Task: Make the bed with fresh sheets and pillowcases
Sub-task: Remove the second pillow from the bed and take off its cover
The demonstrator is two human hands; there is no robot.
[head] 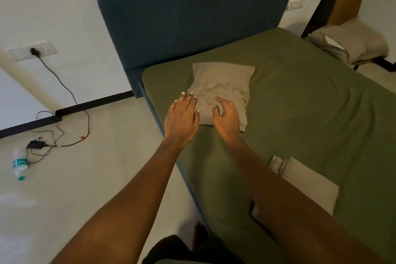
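A beige pillow (222, 85) lies on the green sheet (300, 103) near the bed's head end. My left hand (182, 115) is at the pillow's left edge, fingers straight and spread, fingertips touching the cloth. On the pillow's near part rests my right hand (226, 113), fingers loosely bent and holding nothing. A folded beige cloth (308, 180) lies on the sheet nearer to me, partly hidden by my right forearm.
A dark teal headboard (192, 17) stands against the wall. A chair (351, 43) with beige bedding piled on it is beyond the bed, at the right. On the floor at the left lie a charger cable (62, 130) and a plastic bottle (20, 164).
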